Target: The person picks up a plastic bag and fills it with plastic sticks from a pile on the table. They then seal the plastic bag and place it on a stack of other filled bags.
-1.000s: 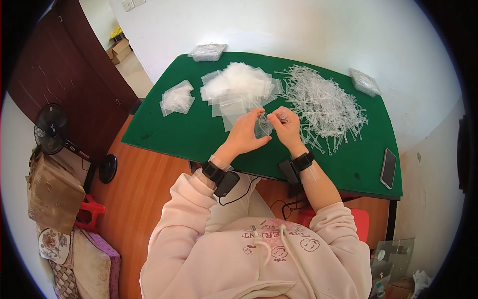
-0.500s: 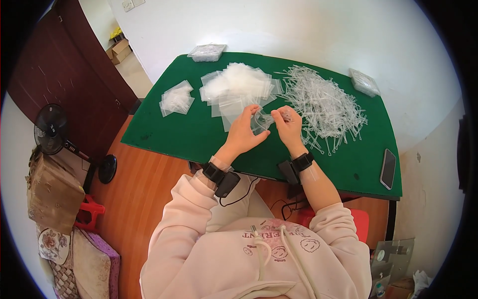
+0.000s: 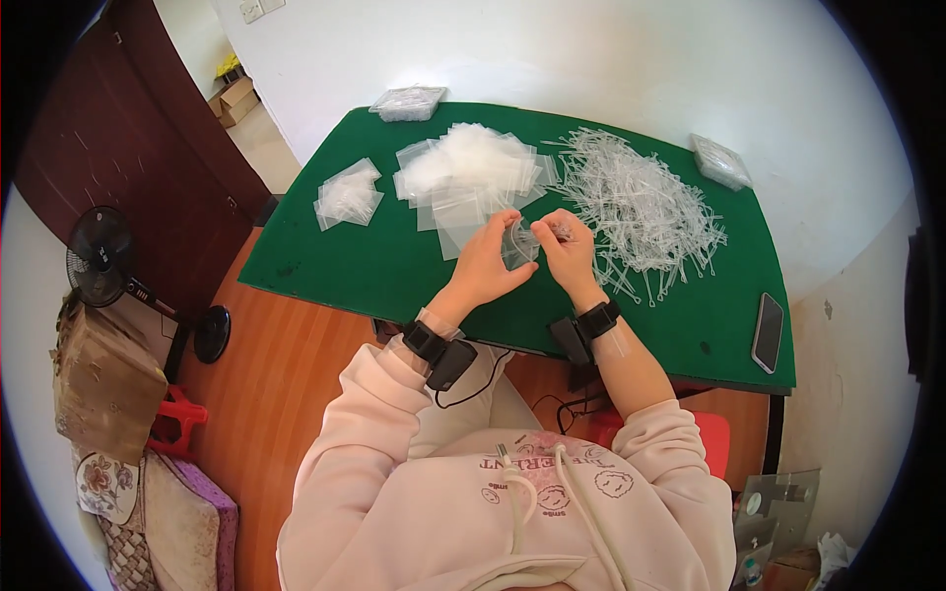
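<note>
Over the green table (image 3: 394, 266), a small clear plastic bag (image 3: 518, 248) is held by my left hand (image 3: 481, 268), its thumb and fingers curved round the bag's edges. Close on its right, my right hand (image 3: 570, 258) pinches a small bunch of thin clear plastic sticks (image 3: 564, 233). Their left ends reach into the bag, as far as I can tell; the fingers partly hide them. Beyond my left hand lies a heap of flat clear bags (image 3: 468, 169). A big loose pile of clear looped sticks (image 3: 642, 209) spreads beyond my right hand.
A smaller stack of clear bags (image 3: 349, 195) lies at the left. Clear plastic packs stand at the back left (image 3: 408, 102) and back right (image 3: 721, 163). A phone (image 3: 768, 334) rests by the right edge. Black bands with boxes circle both wrists.
My right hand has shifted slightly left, and the bunch of sticks sits further into the bag. My left hand has barely moved and still holds the bag.
</note>
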Demonstrator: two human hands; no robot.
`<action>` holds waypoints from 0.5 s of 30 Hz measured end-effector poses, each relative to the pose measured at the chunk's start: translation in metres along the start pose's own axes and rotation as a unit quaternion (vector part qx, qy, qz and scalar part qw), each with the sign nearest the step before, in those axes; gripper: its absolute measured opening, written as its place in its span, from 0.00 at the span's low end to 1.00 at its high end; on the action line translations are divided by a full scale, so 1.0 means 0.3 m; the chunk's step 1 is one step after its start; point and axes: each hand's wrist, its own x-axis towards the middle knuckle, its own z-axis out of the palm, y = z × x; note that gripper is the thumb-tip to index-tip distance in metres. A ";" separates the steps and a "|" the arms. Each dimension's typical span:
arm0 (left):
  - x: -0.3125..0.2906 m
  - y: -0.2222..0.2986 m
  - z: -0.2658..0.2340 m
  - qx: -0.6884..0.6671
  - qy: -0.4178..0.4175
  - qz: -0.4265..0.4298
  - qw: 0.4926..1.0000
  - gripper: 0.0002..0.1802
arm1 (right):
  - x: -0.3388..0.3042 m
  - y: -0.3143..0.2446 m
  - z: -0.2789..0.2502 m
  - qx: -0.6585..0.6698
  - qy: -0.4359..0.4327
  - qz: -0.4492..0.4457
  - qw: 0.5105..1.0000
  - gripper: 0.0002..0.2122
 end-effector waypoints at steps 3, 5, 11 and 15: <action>0.002 0.003 -0.001 -0.006 0.001 0.006 1.000 0.37 | -0.002 0.003 -0.002 -0.005 -0.017 0.006 1.000 0.06; 0.003 0.006 -0.001 -0.023 -0.001 0.014 1.000 0.37 | -0.004 0.008 -0.003 -0.020 -0.054 0.009 0.998 0.06; -0.001 0.003 0.002 -0.061 -0.019 0.004 0.998 0.37 | 0.009 0.009 -0.007 0.010 -0.054 0.004 0.998 0.09; 0.010 -0.004 0.001 -0.156 -0.011 0.011 0.988 0.37 | 0.014 0.039 -0.023 0.202 -0.010 0.064 0.977 0.13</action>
